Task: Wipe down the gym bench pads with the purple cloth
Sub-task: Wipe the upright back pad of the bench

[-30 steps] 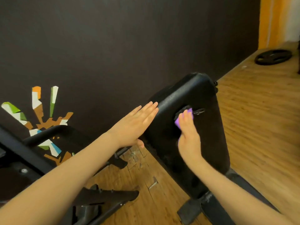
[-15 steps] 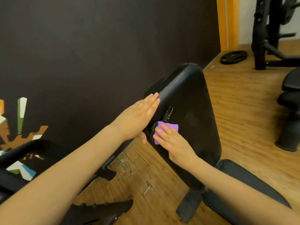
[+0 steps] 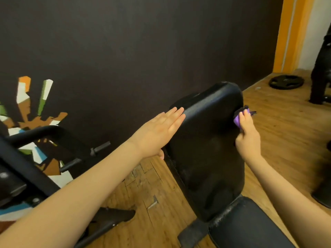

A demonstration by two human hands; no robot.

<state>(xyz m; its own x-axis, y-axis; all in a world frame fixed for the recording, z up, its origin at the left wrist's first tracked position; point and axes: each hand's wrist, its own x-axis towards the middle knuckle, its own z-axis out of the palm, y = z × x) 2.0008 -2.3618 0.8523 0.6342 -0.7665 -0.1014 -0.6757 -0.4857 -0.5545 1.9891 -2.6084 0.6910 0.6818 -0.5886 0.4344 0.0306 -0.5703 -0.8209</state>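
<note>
Small crumpled purple cloth, bunched in the curled fingers of the right hand, pressed on the upper right edge of the tilted black padded backrest. Long axis of backrest running up and away from the black seat pad. Left hand flat, fingers straight, steadying the opposite edge. Unwiped surface probably lying leftward and below the cloth.

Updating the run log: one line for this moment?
left hand: flat, bracing backrest pad | right hand: gripping purple cloth at pad's right edge | seat pad: untouched
</note>
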